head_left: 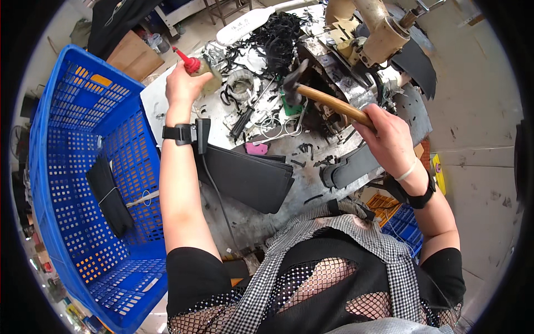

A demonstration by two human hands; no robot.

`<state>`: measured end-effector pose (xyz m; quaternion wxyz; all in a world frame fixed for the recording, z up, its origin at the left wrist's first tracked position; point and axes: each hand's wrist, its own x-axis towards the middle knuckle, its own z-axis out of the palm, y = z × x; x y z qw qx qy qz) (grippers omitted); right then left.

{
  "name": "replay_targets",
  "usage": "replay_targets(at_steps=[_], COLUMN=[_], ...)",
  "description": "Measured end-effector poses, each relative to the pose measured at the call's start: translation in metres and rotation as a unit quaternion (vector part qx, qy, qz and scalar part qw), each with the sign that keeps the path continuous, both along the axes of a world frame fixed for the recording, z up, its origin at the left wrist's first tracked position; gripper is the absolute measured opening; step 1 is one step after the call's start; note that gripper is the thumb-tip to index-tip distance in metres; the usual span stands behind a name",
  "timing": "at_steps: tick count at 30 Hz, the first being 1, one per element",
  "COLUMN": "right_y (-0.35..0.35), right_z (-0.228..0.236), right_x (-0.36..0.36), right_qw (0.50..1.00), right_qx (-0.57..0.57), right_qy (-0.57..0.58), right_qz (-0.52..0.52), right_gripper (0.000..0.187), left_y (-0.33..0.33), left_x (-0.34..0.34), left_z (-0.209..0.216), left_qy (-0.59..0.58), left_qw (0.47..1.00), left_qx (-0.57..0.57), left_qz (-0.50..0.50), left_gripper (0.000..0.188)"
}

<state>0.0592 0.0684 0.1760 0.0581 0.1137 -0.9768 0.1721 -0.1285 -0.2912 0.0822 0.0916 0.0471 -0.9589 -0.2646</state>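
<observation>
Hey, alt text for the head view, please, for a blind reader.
A person's right hand holds a wooden-handled hammer over a cluttered workbench, while the left hand grips a red-topped bottle. Stacked black sheets lie on the workbench, with a blue crate to their left.

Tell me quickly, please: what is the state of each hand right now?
Left hand: closed, holding a bottle with a red top.
Right hand: closed, holding a hammer by its wooden handle.

A blue crate [62,167] sits at nine o'clock, cardboard [135,55] at ten, an orange basket [382,208] and blue basket [409,229] at four.
</observation>
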Motion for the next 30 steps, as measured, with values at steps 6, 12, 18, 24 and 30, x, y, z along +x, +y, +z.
replay_targets(at_steps=[6,12,18,24,30], right_y=[-0.023,-0.022,-0.028,-0.022,-0.021], right_z=[-0.018,-0.04,-0.044,-0.051,-0.044], right_x=[-0.011,-0.017,-0.03,-0.044,-0.045], right_qw=[0.99,0.983,0.976,0.968,0.962], right_qx=[0.116,0.159,0.181,0.206,0.236], right_qy=[0.077,0.086,0.114,0.141,0.134], right_qz=[0.037,0.015,0.029,-0.01,-0.012], right_gripper=[0.026,0.029,0.027,0.026,0.026], left_y=[-0.028,-0.004,0.039,0.058,0.058], left_x=[0.028,0.08,0.096,0.095,0.098], left_z=[-0.016,0.011,0.016,0.007,0.013], left_qy=[-0.075,0.11,0.055,0.007,-0.028], left_qw=[0.997,0.964,0.979,0.985,0.986], left_qx=[0.011,-0.198,0.17,0.105,0.08], left_qz=[0.01,0.141,-0.099,-0.139,-0.143], left_gripper=[0.065,0.056,0.023,0.022,0.023])
